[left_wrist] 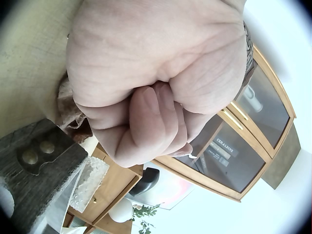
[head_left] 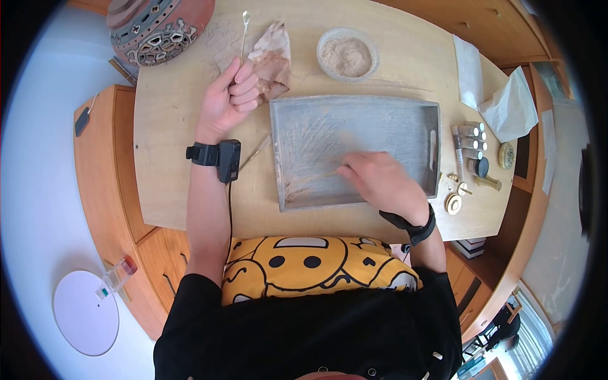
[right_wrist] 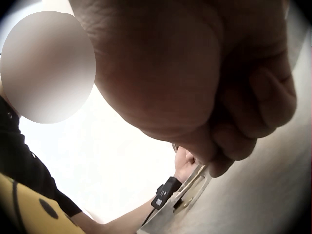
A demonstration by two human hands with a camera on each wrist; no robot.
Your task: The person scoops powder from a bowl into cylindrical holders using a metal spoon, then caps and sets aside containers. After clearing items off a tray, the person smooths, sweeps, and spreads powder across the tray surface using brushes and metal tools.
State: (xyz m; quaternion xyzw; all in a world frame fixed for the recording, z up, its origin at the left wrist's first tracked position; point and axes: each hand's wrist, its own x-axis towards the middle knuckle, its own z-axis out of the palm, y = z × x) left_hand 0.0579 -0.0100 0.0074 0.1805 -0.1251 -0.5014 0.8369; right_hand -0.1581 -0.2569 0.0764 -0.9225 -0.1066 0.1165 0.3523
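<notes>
My left hand (head_left: 233,95), raised over the table's left side, grips the thin handle of a small long-handled spoon (head_left: 245,31), its bowl pointing up. In the left wrist view the curled fingers (left_wrist: 153,122) hide most of the handle. Low over the grey wooden tray (head_left: 354,104), my right hand (head_left: 380,180) pinches a thin light stick (head_left: 320,174) slanting leftward; I cannot tell what kind of tool it is. The right wrist view shows these fingers (right_wrist: 239,136) curled close over the tray. Brownish powder (head_left: 295,190) lies in the tray's near left corner, with pale streaks across its floor.
Behind the tray stand a bowl of powder (head_left: 347,56) and a stained cloth (head_left: 272,63). A carved pot (head_left: 161,31) occupies the far left. Small jars (head_left: 472,140), brass pieces (head_left: 453,202) and white paper (head_left: 512,107) lie right. A thin tool (head_left: 255,151) rests left of the tray.
</notes>
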